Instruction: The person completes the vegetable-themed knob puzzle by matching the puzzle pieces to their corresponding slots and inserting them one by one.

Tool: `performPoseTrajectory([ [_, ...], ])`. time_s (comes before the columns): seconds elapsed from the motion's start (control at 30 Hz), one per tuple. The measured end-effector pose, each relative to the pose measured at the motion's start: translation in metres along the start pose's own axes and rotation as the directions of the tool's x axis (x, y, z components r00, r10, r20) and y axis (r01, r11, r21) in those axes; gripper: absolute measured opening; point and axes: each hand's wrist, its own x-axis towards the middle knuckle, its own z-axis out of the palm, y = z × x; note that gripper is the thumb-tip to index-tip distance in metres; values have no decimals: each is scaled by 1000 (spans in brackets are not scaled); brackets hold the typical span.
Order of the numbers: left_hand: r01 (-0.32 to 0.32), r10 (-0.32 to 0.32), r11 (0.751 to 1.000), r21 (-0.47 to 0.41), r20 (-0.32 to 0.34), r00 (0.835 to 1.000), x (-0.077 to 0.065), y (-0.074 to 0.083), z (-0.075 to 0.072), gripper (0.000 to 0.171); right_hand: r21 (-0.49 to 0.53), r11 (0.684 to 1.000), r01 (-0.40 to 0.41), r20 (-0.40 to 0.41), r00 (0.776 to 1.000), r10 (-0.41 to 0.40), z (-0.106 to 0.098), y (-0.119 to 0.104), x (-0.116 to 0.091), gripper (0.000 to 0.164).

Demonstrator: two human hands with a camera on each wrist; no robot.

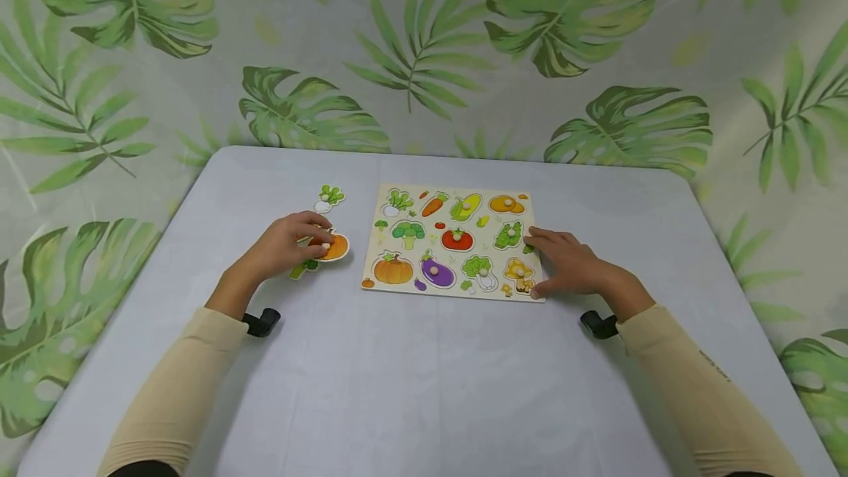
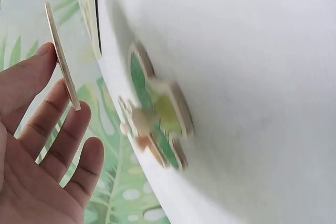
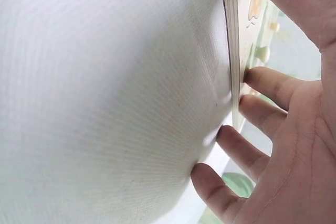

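My left hand (image 1: pixel 296 244) pinches a round orange pumpkin puzzle piece (image 1: pixel 336 247) left of the wooden puzzle board (image 1: pixel 371 241). In the left wrist view that piece (image 2: pixel 63 59) is edge-on between thumb and fingers, raised off the table. Below the hand lies a green broccoli piece (image 1: pixel 305 269), partly covered by it. A white radish piece with green leaves (image 1: pixel 328 199) lies just beyond the fingers. My right hand (image 1: pixel 570 265) rests at the board's right edge with fingers spread. Its thumb and fingertips (image 3: pixel 254 74) touch the edge in the right wrist view.
Several knobbed pieces sit in the board, among them an eggplant (image 1: pixel 437 273), a tomato (image 1: pixel 457 240) and a corn cob (image 1: pixel 467 207). A white cloth covers the table (image 1: pixel 424 381). Behind it hangs a leaf-patterned curtain (image 1: pixel 437 116).
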Motion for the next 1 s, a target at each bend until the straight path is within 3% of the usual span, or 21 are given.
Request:
performPoseTrajectory([
  [0.3, -76, 74, 997, 25, 72, 995, 15, 17, 23, 17, -3, 1000, 1, -5, 1000, -1, 1, 1, 0, 96],
  [0.53, -161, 157, 987, 24, 130, 979, 27, 26, 37, 16, -12, 1000, 10, -12, 1000, -10, 2, 2, -1, 95],
  [0.8, -190, 181, 981, 38, 177, 967, 37, 35, 51, 15, -8, 1000, 5, -7, 1000, -5, 2, 1, -1, 96],
  [1.0, -179, 160, 981, 71, 213, 964, 40, 40, 55, 15, -9, 1000, -4, 0, 1000, 4, 2, 1, 0, 96],
])
